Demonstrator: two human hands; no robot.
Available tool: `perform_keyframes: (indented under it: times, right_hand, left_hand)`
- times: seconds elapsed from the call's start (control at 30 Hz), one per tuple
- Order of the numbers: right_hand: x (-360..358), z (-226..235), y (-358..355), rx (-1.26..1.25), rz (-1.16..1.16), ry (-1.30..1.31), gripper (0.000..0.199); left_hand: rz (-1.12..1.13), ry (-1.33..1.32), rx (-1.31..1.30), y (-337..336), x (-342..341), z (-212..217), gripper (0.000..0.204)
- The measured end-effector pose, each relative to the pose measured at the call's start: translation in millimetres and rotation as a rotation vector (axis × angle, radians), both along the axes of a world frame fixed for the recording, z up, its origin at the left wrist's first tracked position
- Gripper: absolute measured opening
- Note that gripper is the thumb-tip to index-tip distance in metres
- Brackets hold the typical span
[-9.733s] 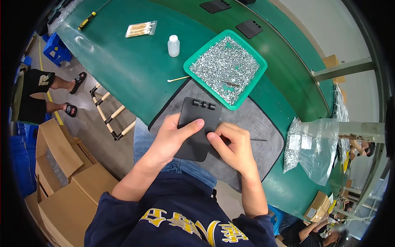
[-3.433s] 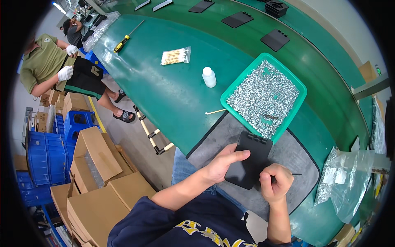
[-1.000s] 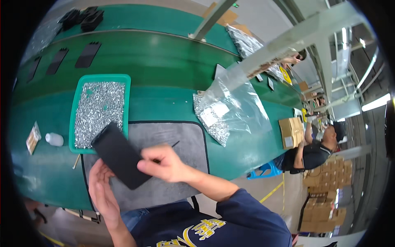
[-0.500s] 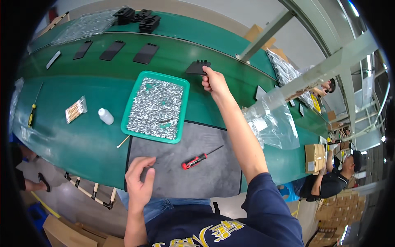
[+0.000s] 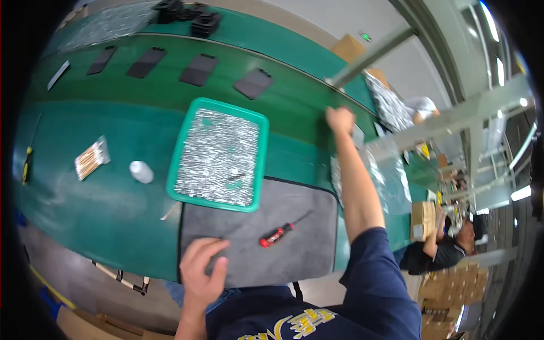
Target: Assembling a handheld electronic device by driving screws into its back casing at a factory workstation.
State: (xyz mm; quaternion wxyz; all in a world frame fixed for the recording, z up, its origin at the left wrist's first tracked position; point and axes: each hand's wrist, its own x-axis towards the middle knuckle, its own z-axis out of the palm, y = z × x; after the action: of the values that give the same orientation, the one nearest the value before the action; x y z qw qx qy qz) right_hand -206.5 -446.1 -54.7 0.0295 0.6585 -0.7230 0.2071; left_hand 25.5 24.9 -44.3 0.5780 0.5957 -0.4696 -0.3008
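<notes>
While left hand (image 5: 199, 271) lies open on grey mat (image 5: 306, 249), right hand (image 5: 340, 120) fisted, contents unclear; red screwdriver (image 5: 276, 234) nearby

My green workbench (image 5: 85, 192) runs wide under me, a grey felt mat (image 5: 255, 226) laid on its near edge. On the mat lies a red-handled screwdriver (image 5: 276, 234), tilted. Touching the mat's far edge sits a green plastic tray of silvery screws (image 5: 220, 154). Left of the tray stands a small white bottle (image 5: 141, 171), then a clear packet of tan sticks (image 5: 91, 158), then a yellow-handled screwdriver (image 5: 26, 164). Along the far green belt (image 5: 294, 107) lie flat dark rectangular panels (image 5: 198, 69) in a row.
</notes>
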Motion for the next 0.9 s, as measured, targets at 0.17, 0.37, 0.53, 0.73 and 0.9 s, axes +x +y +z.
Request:
perform_keyframes:
  times: [0.17,0.37,0.53,0.73,0.9]
  right_hand:
    - [-44.7,15.8,41.0,0.06,0.209,-0.273,0.041]
    - [-35.5,24.4,61.6,0.132,0.334,-0.542,0.04]
    - [-43.9,32.6,60.5,0.178,0.388,-0.757,0.041]
    - [-20.3,58.4,37.9,0.214,0.399,-1.069,0.042]
    - [19.9,59.5,46.8,0.337,0.487,-1.368,0.044]
  left_hand:
    - [-0.102,0.012,-0.037,0.9,6.4,-1.9,0.029]
    - [-0.156,0.063,-0.09,5.4,12.1,-2.1,0.028]
    - [-0.167,0.072,-0.12,2.1,13.1,-5.7,0.028]
    - [-0.158,0.01,-0.068,-0.5,8.5,1.9,0.027]
    - [-0.13,0.052,-0.034,4.4,5.5,3.7,0.023]
